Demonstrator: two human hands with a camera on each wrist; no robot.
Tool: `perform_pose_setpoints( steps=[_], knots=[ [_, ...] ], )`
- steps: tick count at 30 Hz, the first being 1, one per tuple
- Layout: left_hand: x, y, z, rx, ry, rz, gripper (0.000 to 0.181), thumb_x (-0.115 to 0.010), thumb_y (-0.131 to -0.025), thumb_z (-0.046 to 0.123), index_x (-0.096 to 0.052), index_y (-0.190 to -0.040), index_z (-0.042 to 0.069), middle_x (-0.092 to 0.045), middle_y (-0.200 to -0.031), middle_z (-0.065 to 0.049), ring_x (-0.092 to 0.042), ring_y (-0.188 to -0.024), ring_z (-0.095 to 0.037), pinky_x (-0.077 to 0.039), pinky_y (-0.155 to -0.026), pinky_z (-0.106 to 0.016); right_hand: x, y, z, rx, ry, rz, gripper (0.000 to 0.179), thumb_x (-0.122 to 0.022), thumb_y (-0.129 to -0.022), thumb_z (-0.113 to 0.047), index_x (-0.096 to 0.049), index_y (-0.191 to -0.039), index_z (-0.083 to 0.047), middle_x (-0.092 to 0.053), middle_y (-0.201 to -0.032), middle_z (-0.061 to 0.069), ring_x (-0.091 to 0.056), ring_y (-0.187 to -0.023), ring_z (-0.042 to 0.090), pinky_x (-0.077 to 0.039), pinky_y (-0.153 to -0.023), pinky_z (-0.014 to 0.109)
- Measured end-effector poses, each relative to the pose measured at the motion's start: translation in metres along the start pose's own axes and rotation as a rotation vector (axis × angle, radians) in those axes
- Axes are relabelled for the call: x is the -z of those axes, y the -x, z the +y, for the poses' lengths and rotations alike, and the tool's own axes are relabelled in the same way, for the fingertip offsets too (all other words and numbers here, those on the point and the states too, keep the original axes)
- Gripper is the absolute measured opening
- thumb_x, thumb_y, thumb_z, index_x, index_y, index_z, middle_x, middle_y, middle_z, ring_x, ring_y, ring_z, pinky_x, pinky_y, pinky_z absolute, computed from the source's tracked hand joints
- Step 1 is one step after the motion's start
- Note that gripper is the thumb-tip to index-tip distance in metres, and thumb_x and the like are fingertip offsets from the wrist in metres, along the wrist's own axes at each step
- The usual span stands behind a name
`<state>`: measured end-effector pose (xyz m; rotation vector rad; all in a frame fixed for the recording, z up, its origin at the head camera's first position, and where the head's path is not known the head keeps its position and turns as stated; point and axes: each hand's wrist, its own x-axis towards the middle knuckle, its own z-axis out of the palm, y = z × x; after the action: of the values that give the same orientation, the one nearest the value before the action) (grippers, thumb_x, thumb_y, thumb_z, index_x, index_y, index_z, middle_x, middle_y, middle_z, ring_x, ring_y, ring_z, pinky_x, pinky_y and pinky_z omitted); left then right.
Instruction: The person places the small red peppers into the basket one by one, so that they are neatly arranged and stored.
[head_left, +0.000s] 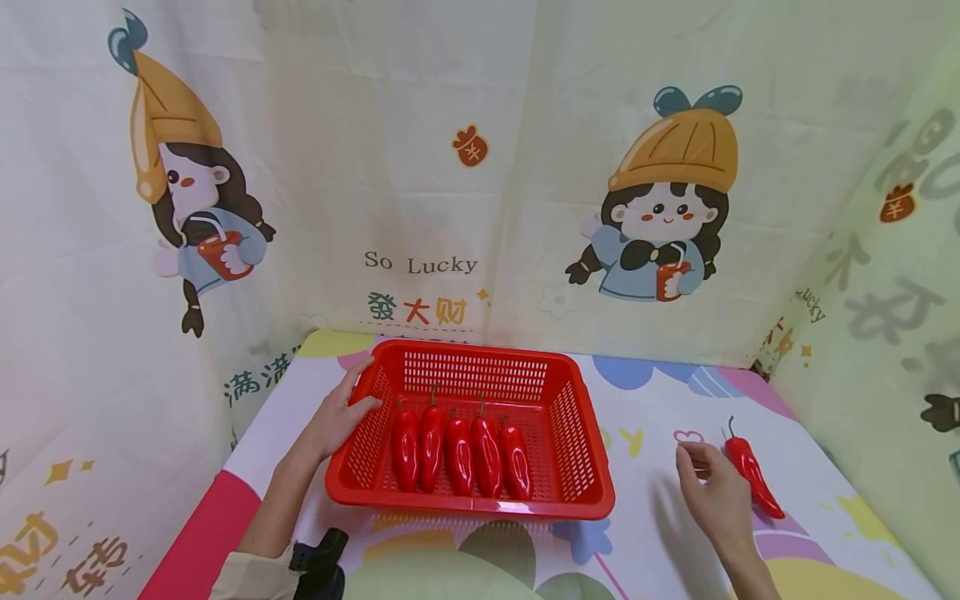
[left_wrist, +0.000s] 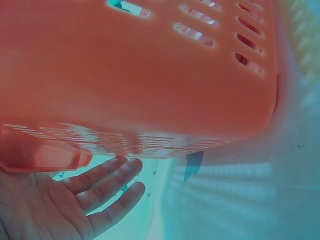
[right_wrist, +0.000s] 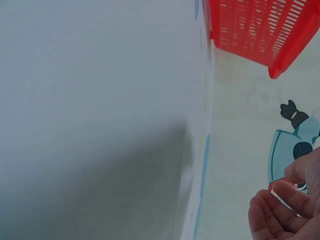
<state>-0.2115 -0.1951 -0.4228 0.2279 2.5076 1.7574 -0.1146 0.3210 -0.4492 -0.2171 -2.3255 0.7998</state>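
Observation:
A red plastic basket [head_left: 480,508] with slotted walls stands on the table. Several red chili peppers [head_left: 459,457] lie side by side inside it, stems toward the far wall. My left hand [head_left: 337,421] holds the basket's left rim, the thumb over the edge. In the left wrist view, fingers [left_wrist: 112,205] of that hand stretch along the outside of the basket. To the right of the basket, my right hand [head_left: 718,496] hovers above the table, fingers loosely bent and holding nothing. Just right of it lies a single red chili pepper [head_left: 753,477], apart from the others.
A patterned cloth [head_left: 637,533] covers the table. Printed curtains [head_left: 525,183] hang behind it and at both sides. A black strap device [head_left: 322,567] is on the left wrist, over a beige sleeve [head_left: 255,577].

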Motion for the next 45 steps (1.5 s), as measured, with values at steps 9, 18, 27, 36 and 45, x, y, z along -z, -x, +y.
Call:
perform_pose_setpoints(
  steps=[9,18,27,36,45],
  knots=[
    [0.000,0.000,0.000,0.006,-0.006,0.001,0.086,-0.067,-0.094,0.017,-0.019,-0.164,0.028,-0.045,-0.152,-0.024,-0.068,-0.106,-0.036,-0.063,-0.075,-0.043,0.003,-0.005,0.015,-0.005,0.049,-0.038,0.045,-0.074,-0.088,-0.011,-0.060,-0.126,0.008,-0.061,-0.117,0.031,-0.056,-0.106,0.044,-0.045,-0.086,0.029],
    [0.000,0.000,0.000,0.000,0.001,-0.001,0.084,-0.066,-0.094,0.017,-0.019,-0.164,0.027,-0.047,-0.150,-0.025,-0.069,-0.103,-0.035,-0.063,-0.074,-0.043,0.006,-0.008,0.025,-0.044,0.040,-0.068,0.056,-0.073,-0.086,-0.012,-0.052,-0.133,0.011,-0.051,-0.128,0.037,-0.041,-0.122,0.052,-0.033,-0.102,0.065],
    [0.000,0.000,0.000,0.005,-0.001,0.001,0.084,-0.065,-0.094,0.015,-0.019,-0.164,0.027,-0.046,-0.150,-0.025,-0.069,-0.104,-0.036,-0.063,-0.074,-0.043,0.014,-0.012,0.029,-0.079,0.063,-0.076,0.055,-0.070,-0.089,-0.014,-0.051,-0.133,0.014,-0.051,-0.127,0.038,-0.040,-0.123,0.053,-0.034,-0.101,0.066],
    [0.000,-0.001,-0.001,0.003,-0.005,0.001,0.085,-0.066,-0.094,0.015,-0.019,-0.164,0.027,-0.047,-0.150,-0.025,-0.069,-0.102,-0.034,-0.063,-0.074,-0.043,0.019,-0.017,0.036,-0.151,0.113,-0.105,0.058,-0.068,-0.092,-0.018,-0.049,-0.137,0.013,-0.049,-0.131,0.038,-0.039,-0.125,0.053,-0.036,-0.102,0.067],
    [0.000,-0.001,-0.001,0.005,-0.008,0.000,0.084,-0.065,-0.094,0.015,-0.019,-0.164,0.027,-0.047,-0.149,-0.025,-0.070,-0.101,-0.034,-0.063,-0.074,-0.042,0.023,-0.022,0.044,-0.244,0.157,-0.166,0.061,-0.067,-0.095,-0.022,-0.045,-0.142,0.012,-0.044,-0.136,0.038,-0.037,-0.127,0.055,-0.042,-0.099,0.069]
  ],
)
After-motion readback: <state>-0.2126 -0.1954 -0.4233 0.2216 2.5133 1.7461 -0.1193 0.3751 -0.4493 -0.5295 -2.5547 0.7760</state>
